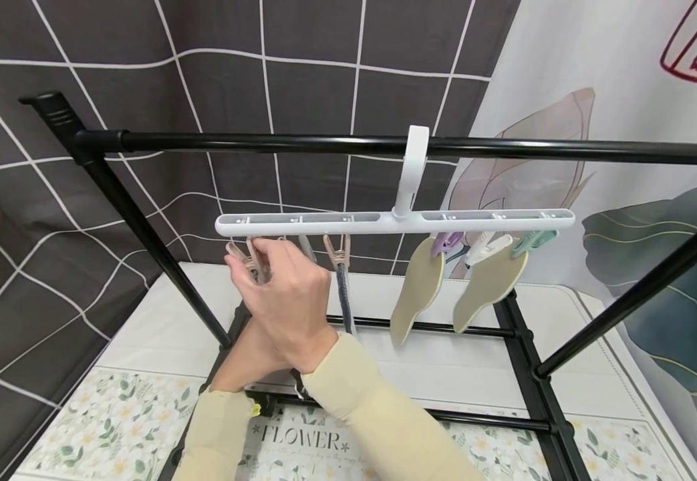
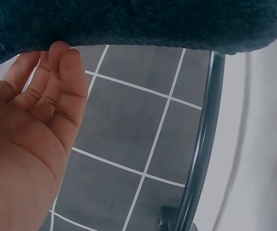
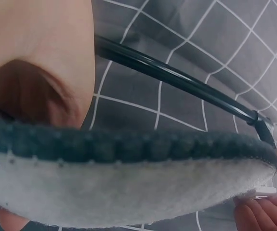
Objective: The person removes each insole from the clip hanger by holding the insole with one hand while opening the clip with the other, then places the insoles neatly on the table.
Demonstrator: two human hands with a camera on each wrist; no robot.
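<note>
In the head view my right hand (image 1: pixel 291 290) pinches a pinkish clothes peg (image 1: pixel 256 262) below the left end of a white hanger (image 1: pixel 318 224). My left hand (image 1: pixel 258 357) is lower and partly behind it. In the left wrist view, the left hand (image 2: pixel 32 125) reaches up with its fingertips at the lower edge of a dark teal fleecy insole (image 2: pixel 167 24); its thumb is hidden. The right wrist view shows the insole's white side (image 3: pixel 124 190) and fingers (image 3: pixel 268 211) at its far end. Beside the hands, another pinkish peg (image 1: pixel 339 252) grips a dark grey insole (image 1: pixel 344 297).
Two beige insoles (image 1: pixel 418 287) hang from purple (image 1: pixel 446 242), white (image 1: pixel 488 248) and green pegs (image 1: pixel 533 242) on the right. The hanger hooks over a black rail (image 1: pixel 264 142) of a rack standing on a white and floral surface (image 1: pixel 101 414). Behind is a dark checked curtain (image 1: pixel 306 93).
</note>
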